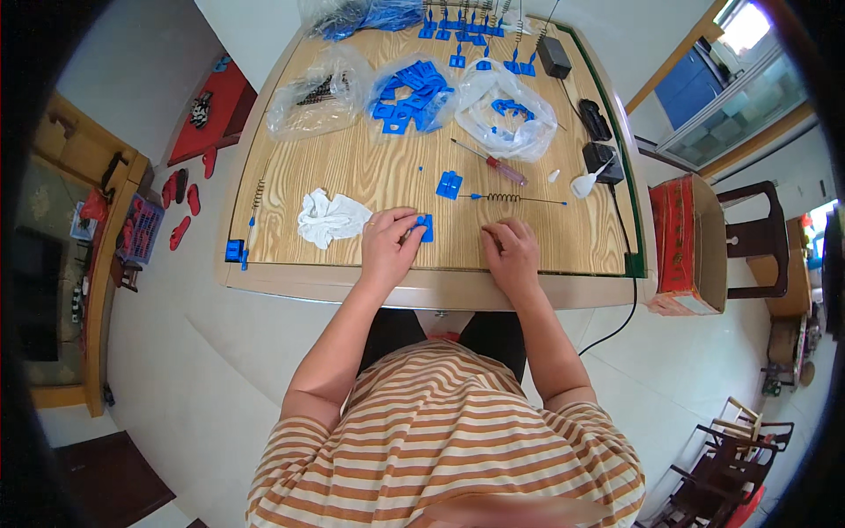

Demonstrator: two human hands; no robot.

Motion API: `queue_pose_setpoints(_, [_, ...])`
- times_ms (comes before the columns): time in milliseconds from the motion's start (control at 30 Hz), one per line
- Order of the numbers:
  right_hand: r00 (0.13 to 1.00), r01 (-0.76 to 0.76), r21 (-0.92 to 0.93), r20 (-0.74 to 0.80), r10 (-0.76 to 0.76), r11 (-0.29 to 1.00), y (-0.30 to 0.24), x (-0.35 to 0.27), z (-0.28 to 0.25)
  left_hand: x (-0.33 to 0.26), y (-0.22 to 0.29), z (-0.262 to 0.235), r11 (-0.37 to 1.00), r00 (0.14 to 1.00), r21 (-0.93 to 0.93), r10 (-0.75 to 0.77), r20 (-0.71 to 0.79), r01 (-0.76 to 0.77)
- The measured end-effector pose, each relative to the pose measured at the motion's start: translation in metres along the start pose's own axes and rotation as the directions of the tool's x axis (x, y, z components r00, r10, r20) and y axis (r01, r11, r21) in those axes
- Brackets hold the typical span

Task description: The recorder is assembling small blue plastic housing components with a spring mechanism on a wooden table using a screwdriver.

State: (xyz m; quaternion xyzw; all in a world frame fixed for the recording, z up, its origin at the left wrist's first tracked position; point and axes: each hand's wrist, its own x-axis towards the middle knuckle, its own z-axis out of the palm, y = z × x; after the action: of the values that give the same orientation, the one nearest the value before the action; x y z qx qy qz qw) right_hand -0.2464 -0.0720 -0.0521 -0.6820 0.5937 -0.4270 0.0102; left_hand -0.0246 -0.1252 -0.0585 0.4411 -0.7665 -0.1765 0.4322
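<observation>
My left hand rests near the table's front edge, its thumb and fingers closed on a small blue plastic plate. To the right, my right hand lies on the wood with curled fingers; whether anything small is inside them is hidden. Beyond the hands lie a blue plastic piece and a coil-spring rod with blue ends. A screwdriver with a reddish handle is farther back. Beside my left hand is a crumpled white cloth.
Plastic bags hold dark springs, blue plates and small blue parts. Several spring rods on blue bases stand at the back. Black adapters and a cable line the right side. A blue-based spring rod stands front left.
</observation>
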Motion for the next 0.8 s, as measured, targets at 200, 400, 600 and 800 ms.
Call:
queue_pose_setpoints(200, [0.997, -0.078, 0.031, 0.005, 0.078, 0.996, 0.000, 0.001, -0.005, 0.000, 0.000, 0.001, 1.000, 1.000, 0.000, -0.003, 0.001, 0.003])
queue_pose_setpoints(400, [0.998, -0.054, -0.037, 0.015, 0.055, 0.998, 0.009, 0.002, -0.008, 0.000, 0.001, 0.000, 1.000, 1.000, 0.001, 0.004, -0.004, -0.004])
queue_pose_setpoints(600, [0.999, -0.030, -0.144, -0.025, 0.027, 0.989, 0.018, 0.023, -0.011, 0.001, 0.002, 0.000, 1.000, 1.000, 0.023, 0.002, -0.007, -0.002])
queue_pose_setpoints(800, [1.000, -0.025, -0.249, 0.005, 0.028, 0.968, 0.026, 0.043, -0.015, 0.000, 0.003, -0.001, 1.000, 1.000, 0.019, -0.010, 0.013, 0.010])
